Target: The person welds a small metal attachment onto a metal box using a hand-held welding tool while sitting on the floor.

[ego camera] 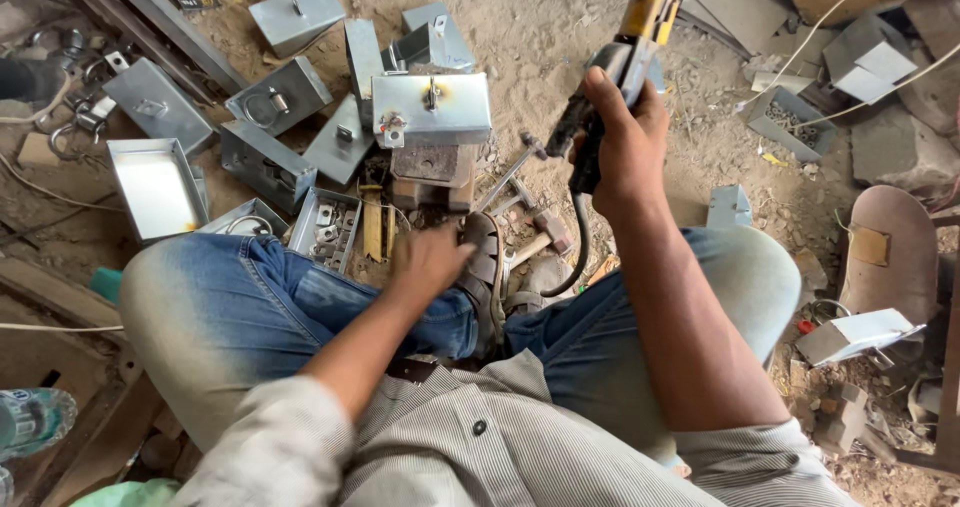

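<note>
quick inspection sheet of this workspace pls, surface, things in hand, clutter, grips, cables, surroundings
surface: sandy dirt ground, no bench.
job's things: yellow-and-grey power tool held upright; metal box with scorch marks on a block, lying ahead of the knees.
clutter: more grey metal boxes, open tray, tray of small parts, hammer.
grips: right hand closed on the tool; left hand low by the sandal, contents hidden.
cables: black cord from the tool; white wires top right.
surroundings: stone scraps, plastic bottle.

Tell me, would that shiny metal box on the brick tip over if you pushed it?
Probably yes. The box overhangs the narrower brick, so a shove could tip it. Being thin sheet metal, it is likely light and stiff, and would slide easily.
</note>
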